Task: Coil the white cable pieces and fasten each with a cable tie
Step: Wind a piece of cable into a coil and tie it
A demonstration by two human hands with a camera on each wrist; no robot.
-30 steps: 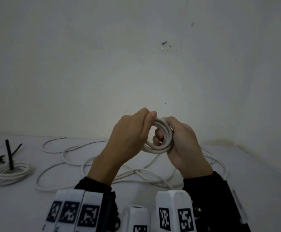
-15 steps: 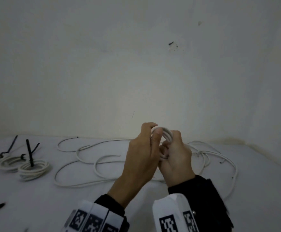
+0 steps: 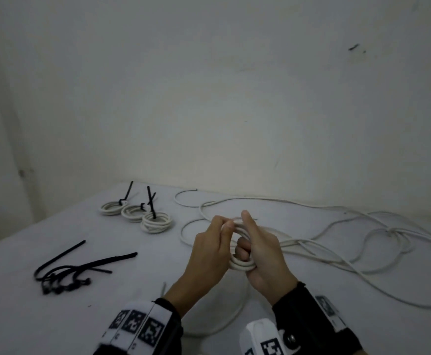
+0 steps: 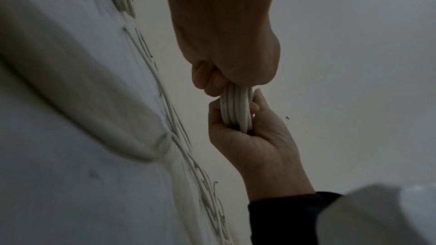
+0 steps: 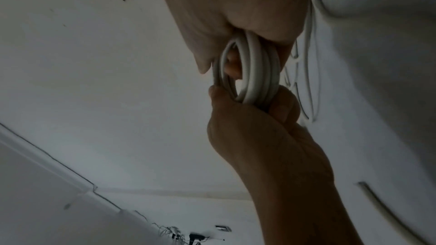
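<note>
A small coil of white cable (image 3: 242, 265) is held above the table between both hands. My left hand (image 3: 226, 224) pinches the coil's upper part with thumb and fingertips. My right hand (image 3: 250, 233) grips the coil, fingers curled through its middle and thumb pointing up. In the left wrist view the coil (image 4: 235, 109) shows as several turns, side by side between the two hands. The right wrist view shows the same coil (image 5: 250, 74) held at both ends. A free length of the cable (image 3: 222, 326) loops on the table below the hands.
Three coils tied with black ties (image 3: 156, 221) lie at the back left of the white table (image 3: 29, 316). Loose black cable ties (image 3: 76, 270) lie at the front left. More uncoiled white cable (image 3: 337, 226) sprawls to the right. A wall stands close behind.
Both hands have kept hold of the coil and come lower over the table. The left hand's fingers have shifted to the coil's top. The head view has tilted down and turned left.
</note>
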